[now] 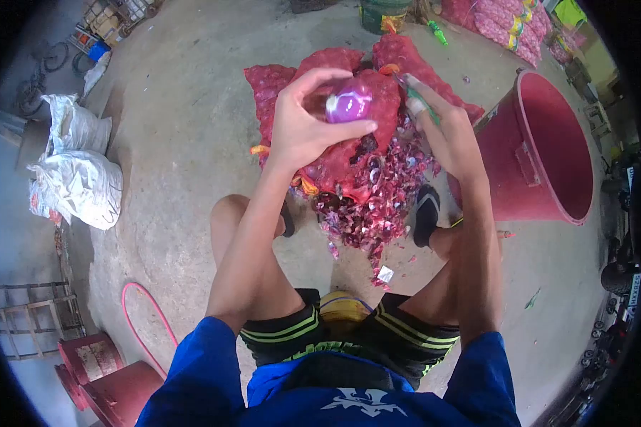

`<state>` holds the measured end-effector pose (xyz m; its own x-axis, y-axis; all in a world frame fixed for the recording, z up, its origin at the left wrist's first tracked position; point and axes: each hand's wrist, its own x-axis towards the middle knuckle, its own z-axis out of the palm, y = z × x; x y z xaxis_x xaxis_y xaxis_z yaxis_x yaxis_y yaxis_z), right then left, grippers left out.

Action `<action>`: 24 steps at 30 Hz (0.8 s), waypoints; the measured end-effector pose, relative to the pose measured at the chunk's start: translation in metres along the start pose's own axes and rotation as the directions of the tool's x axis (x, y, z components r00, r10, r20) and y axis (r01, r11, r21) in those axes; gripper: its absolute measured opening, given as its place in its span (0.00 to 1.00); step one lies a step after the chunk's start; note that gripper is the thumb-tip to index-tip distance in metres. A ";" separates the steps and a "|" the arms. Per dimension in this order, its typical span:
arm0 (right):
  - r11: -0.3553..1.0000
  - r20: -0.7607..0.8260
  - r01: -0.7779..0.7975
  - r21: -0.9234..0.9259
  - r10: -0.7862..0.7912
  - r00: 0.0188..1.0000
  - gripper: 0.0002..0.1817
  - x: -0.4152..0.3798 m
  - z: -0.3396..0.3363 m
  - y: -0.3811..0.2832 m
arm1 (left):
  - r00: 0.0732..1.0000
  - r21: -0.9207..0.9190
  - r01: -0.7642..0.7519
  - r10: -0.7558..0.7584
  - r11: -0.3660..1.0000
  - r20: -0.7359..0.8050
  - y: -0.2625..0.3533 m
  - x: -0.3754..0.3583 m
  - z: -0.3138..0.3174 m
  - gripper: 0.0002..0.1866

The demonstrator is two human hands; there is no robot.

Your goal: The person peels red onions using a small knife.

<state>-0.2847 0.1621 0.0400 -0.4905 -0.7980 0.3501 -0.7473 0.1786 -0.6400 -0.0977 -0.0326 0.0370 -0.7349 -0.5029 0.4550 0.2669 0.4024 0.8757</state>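
My left hand [299, 124] is closed around a shiny purple-red onion [350, 105], thumb below and fingers above it. To its right my right hand [445, 132] is curled around a small knife [424, 107] with a green handle; its blade is hard to make out. The two hands are apart. Beneath them lie red mesh sacks [271, 89] of onions, and a heap of loose onion skins [370, 213] spreads on the floor between my feet.
A large red tub [516, 160] lies tipped on the right. White sacks [78, 185] stand at the left, red containers [121, 384] at lower left. More filled mesh sacks [502, 25] and a green bucket [383, 16] are at the back. Motorcycles [623, 277] line the right edge.
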 end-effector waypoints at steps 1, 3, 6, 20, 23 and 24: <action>1.000 0.007 -0.006 0.006 0.006 1.000 0.25 -0.004 0.003 -0.002 | 1.000 0.002 0.011 -0.011 1.000 0.000 -0.001 -0.004 -0.001 0.36; 0.992 0.006 0.078 0.104 -0.079 0.997 0.24 -0.001 0.005 -0.009 | 0.993 0.258 -0.074 0.095 0.963 -0.069 0.001 -0.002 0.000 0.36; 0.968 0.020 0.220 0.121 -0.224 0.974 0.26 -0.002 0.006 -0.027 | 0.990 0.287 -0.060 0.093 0.956 -0.102 0.006 -0.001 0.002 0.36; 0.961 -0.002 0.275 -0.040 -0.275 0.961 0.29 -0.008 0.022 -0.038 | 0.966 0.347 -0.024 0.111 0.938 -0.234 0.001 0.002 0.003 0.41; 0.970 -0.007 0.243 -0.005 -0.243 0.970 0.29 -0.008 0.023 -0.040 | 0.966 0.334 -0.012 0.098 0.943 -0.241 0.001 0.001 0.004 0.41; 0.967 -0.008 0.253 -0.028 -0.253 0.967 0.29 -0.008 0.024 -0.039 | 0.965 0.339 -0.020 0.107 0.941 -0.240 0.001 0.001 0.004 0.42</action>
<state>-0.2413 0.1475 0.0458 -0.2889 -0.8128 0.5058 -0.8592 -0.0129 -0.5115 -0.1008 -0.0295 0.0375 -0.5314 -0.6257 0.5711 0.0541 0.6478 0.7599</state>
